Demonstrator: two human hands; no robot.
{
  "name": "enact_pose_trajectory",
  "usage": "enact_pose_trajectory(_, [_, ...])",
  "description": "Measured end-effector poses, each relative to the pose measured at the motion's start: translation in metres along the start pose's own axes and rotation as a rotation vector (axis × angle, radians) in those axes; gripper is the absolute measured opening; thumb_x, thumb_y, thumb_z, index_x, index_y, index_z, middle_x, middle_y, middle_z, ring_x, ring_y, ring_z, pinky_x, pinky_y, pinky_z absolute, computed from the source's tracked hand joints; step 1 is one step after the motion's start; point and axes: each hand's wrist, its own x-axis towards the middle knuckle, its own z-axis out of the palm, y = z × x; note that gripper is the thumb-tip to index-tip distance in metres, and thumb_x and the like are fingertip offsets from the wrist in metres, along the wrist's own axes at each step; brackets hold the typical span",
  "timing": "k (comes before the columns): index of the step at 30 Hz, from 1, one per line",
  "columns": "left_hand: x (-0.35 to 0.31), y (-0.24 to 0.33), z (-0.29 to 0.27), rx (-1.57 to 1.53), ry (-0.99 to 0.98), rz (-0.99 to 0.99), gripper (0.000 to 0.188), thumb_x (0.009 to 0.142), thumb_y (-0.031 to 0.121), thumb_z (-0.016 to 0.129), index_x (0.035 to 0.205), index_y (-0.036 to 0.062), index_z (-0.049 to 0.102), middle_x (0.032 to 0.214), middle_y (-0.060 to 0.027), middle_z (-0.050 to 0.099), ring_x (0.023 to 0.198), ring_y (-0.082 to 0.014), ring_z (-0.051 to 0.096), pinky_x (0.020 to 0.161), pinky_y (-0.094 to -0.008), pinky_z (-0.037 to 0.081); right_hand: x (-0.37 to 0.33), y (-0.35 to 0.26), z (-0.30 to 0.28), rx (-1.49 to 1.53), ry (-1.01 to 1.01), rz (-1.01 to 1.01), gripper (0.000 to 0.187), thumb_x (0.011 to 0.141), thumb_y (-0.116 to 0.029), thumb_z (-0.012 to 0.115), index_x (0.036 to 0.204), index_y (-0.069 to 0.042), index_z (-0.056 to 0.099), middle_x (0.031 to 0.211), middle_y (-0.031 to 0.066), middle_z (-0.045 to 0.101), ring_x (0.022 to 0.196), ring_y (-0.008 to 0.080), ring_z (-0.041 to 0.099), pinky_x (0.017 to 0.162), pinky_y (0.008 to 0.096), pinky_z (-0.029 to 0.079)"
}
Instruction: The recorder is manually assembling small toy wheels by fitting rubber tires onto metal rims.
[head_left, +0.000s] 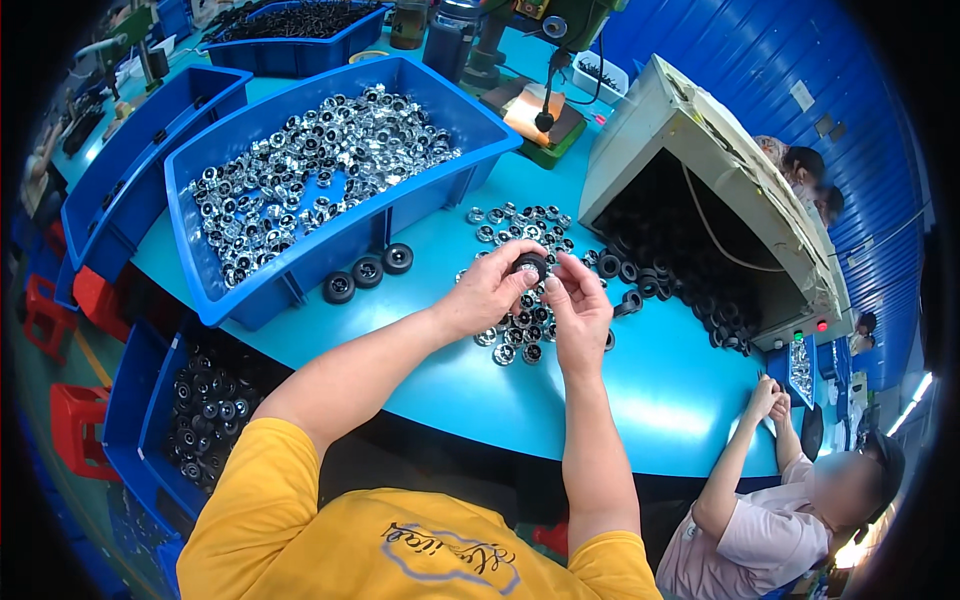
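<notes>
Holding a small black wheel with a silvery centre in the left hand, pinched between thumb and fingers, above the tabletop and just right of the large blue bin. Curling the right hand narrowly beside that wheel; cannot tell whether gripping it too. Filled, inside the large blue bin, with a broad heap of shiny chrome hubs with dark centres, baring small patches of blue floor. Strewn right of the large blue bin, under and around the hands, with more loose hubs. Lined up at the front of the large blue bin with three black wheels. Stocked farther right of the large blue bin with black tyres, spilling from the open mouth of a cream-coloured box onto the tabletop. Piled behind the large blue bin with thin black parts in another blue bin. Flanked left of the large blue bin by a narrow blue bin with a few dark pieces inside. Packed below the large blue bin with dark wheels in a lower blue bin.
</notes>
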Motion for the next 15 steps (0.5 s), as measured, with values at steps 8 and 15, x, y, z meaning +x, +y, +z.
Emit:
enact_pose_trajectory(8, [0.002, 0.001, -0.003, -0.147, -0.050, -0.037, 0.032, 0.105, 0.019, 0.056, 0.135, 0.0076, 0.051, 0.101, -0.0030, 0.062, 0.073, -0.0099, 0.060, 0.063, -0.0255, 0.053, -0.001, 0.006, 0.005, -0.102, -0.104, 0.089, 0.040, 0.092, -0.015, 0.074, 0.130, -0.004, 0.066, 0.110, 0.0049, 0.059, 0.092, 0.0117, 0.061, 0.073, 0.0247, 0.056])
enact_pose_trajectory(15, [0.002, -0.005, -0.005, -0.363, -0.075, -0.060, 0.049, 0.094, 0.022, 0.075, 0.132, 0.0086, 0.047, 0.100, -0.0048, 0.061, 0.086, -0.0129, 0.064, 0.070, -0.0278, 0.056, -0.003, -0.012, 0.010, -0.503, 0.018, -0.314, 0.042, 0.076, 0.000, 0.081, 0.116, -0.011, 0.073, 0.107, 0.0067, 0.062, 0.084, 0.0147, 0.063, 0.070, 0.0274, 0.057])
